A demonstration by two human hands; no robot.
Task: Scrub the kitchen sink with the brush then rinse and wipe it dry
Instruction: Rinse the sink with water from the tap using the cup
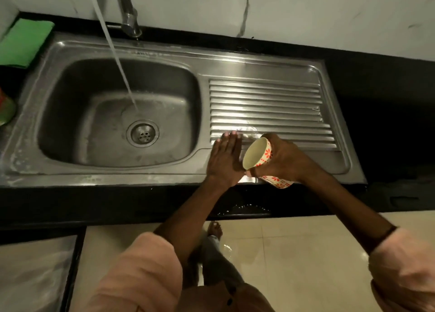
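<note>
A stainless steel sink (pixel 77 52) has a deep basin on the left and a ribbed drainboard (pixel 270 104) on the right. Water streams from the tap (pixel 128 12) into the basin near the drain (pixel 142 132). My right hand (pixel 284 158) grips a cream cup with red flowers (pixel 257 155), tilted on its side over the front of the drainboard. My left hand (pixel 224 161) lies flat with straight fingers on the wet steel just left of the cup. No brush is in view.
A green cloth (pixel 23 42) lies on the black counter at the back left. A green and red object (pixel 6 109) sits at the left edge. White marble tiles back the counter. Water is splashed on the floor tiles (pixel 294 245) below.
</note>
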